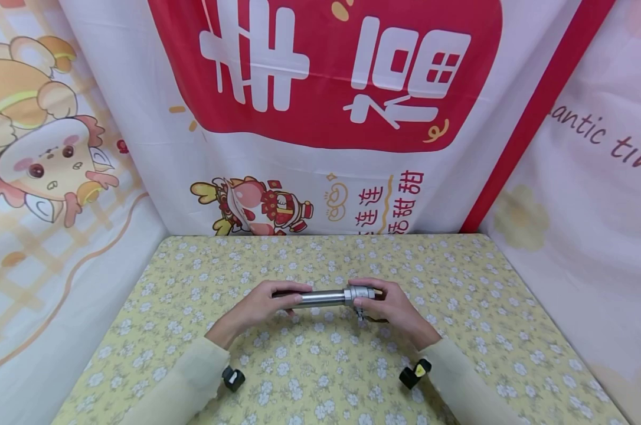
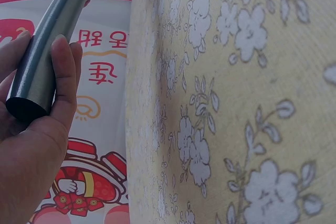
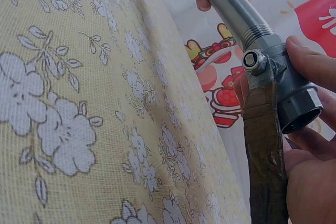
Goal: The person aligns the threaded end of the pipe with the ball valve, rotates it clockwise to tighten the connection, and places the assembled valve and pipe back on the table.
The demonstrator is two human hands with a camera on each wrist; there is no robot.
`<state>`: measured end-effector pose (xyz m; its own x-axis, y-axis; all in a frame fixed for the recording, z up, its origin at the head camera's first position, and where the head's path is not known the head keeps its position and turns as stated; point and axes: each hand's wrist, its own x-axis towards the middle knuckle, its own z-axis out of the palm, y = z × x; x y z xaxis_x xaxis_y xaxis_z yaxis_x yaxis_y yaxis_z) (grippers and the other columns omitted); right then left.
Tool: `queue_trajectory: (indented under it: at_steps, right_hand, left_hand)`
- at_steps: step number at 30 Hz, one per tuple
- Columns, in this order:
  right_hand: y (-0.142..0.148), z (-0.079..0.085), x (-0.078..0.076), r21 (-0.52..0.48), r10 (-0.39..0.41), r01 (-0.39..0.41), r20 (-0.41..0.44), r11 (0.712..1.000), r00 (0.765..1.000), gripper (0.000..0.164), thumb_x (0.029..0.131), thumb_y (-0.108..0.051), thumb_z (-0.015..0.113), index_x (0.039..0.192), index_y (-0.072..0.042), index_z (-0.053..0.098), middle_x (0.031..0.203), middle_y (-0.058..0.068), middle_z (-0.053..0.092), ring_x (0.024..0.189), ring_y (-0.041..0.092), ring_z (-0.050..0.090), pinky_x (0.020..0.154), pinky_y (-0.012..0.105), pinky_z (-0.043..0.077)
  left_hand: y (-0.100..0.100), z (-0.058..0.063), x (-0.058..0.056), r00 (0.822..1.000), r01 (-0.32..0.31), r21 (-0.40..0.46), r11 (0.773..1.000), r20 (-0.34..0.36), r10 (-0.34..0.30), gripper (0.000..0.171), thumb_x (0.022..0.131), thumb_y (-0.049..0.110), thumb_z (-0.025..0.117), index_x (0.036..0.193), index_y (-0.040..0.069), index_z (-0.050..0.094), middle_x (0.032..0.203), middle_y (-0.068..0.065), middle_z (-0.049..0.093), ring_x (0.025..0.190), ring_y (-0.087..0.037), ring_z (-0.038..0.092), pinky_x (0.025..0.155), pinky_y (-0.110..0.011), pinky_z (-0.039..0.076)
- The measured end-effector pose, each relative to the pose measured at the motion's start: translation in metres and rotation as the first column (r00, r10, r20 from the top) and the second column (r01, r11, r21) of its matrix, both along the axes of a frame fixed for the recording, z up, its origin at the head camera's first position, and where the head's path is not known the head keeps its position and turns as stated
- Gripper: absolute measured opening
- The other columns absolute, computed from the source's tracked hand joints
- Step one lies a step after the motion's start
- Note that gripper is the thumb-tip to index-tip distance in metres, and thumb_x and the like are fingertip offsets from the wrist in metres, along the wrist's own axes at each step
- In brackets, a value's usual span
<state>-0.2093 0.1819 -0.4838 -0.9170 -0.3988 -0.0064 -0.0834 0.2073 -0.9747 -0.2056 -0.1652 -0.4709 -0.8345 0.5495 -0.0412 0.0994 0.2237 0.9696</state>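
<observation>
A straight metal pipe point(image 1: 322, 298) is held level above the table, its threaded end joined to a metal ball valve point(image 1: 356, 293). My left hand point(image 1: 270, 302) grips the pipe near its free end, thumb and fingers round it. At the other end my right hand point(image 1: 392, 304) holds the valve body between thumb and fingers. In the right wrist view some thread of the pipe point(image 3: 231, 6) shows outside the valve point(image 3: 283, 77). The valve's lever handle point(image 3: 262, 150), wrapped in brown tape, hangs beside the right palm. The left wrist view shows the pipe's dark end point(image 2: 26, 109) near the palm.
Under the hands lies a table point(image 1: 299, 378) with a yellow floral cloth. A printed white and red curtain point(image 1: 320, 141) hangs behind its far edge, with more printed curtains at the left and right. Both wrists carry small black cameras point(image 1: 415, 373).
</observation>
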Motion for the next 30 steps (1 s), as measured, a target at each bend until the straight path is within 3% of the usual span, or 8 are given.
queue_trajectory:
  at_steps: [8,15,23,30]
  right_hand:
    - [0.0015,-0.0020,-0.0006,0.006,0.000,0.000,-0.005,1.000,1.000,0.045,0.102,-0.027,0.081,0.146,-0.021,0.072,0.145,0.015,0.065,0.077,0.015,0.062,0.061,0.028,0.050]
    - [0.0026,-0.0019,0.0000,0.005,0.005,-0.005,0.002,1.000,1.000,0.046,0.102,-0.030,0.080,0.146,-0.022,0.071,0.144,0.014,0.066,0.075,0.015,0.059,0.063,0.030,0.050]
    - [0.0023,-0.0020,0.0003,0.007,0.003,-0.003,0.000,1.000,1.000,0.045,0.102,-0.029,0.081,0.145,-0.021,0.072,0.142,0.012,0.067,0.072,0.012,0.056,0.062,0.031,0.049]
    - [0.0015,-0.0023,-0.0008,0.008,-0.005,0.005,-0.009,1.000,1.000,0.046,0.101,-0.027,0.081,0.146,-0.018,0.072,0.142,0.012,0.068,0.073,0.014,0.058,0.062,0.029,0.050]
  left_hand:
    - [0.0014,-0.0003,-0.0006,1.000,-0.013,-0.016,1.000,-0.015,0.013,0.041,0.109,0.032,0.070,0.147,0.016,0.071,0.146,-0.016,0.067,0.115,-0.049,0.070,0.095,-0.061,0.060]
    - [0.0025,0.0025,0.0008,0.999,-0.033,-0.036,0.999,-0.026,0.032,0.036,0.106,0.030,0.075,0.142,0.025,0.075,0.145,-0.010,0.070,0.117,-0.026,0.070,0.098,-0.059,0.060]
    - [0.0044,0.0025,0.0005,0.997,-0.023,-0.060,0.998,-0.069,0.019,0.045,0.104,0.022,0.078,0.148,0.016,0.070,0.148,-0.010,0.068,0.124,-0.027,0.067,0.096,-0.031,0.058]
    - [0.0048,0.0014,-0.0020,0.997,-0.020,-0.111,0.994,-0.075,0.012,0.043,0.105,0.028,0.076,0.147,0.019,0.070,0.142,-0.009,0.070,0.120,-0.024,0.068,0.097,-0.035,0.057]
